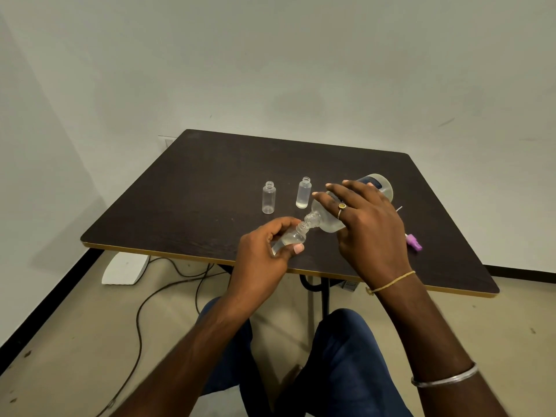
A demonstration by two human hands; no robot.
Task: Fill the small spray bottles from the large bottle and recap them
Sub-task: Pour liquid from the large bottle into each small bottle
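Note:
My right hand [370, 224] grips the large clear bottle [380, 186], tipped so its open neck points down and to the left. That neck meets the mouth of a small clear bottle [293, 236], which my left hand [264, 251] holds tilted above the table's near edge. Some clear liquid shows inside this small bottle. Two more small bottles stand upright and uncapped farther back: the left one [268, 197] looks empty, the right one [303, 193] has a little liquid at its bottom.
The dark table [186, 188] has a gold-trimmed front edge. A purple spray cap [413, 242] lies at the right, partly behind my right hand. Cables and a white object [125, 267] lie on the floor to the left. My knees are under the table edge.

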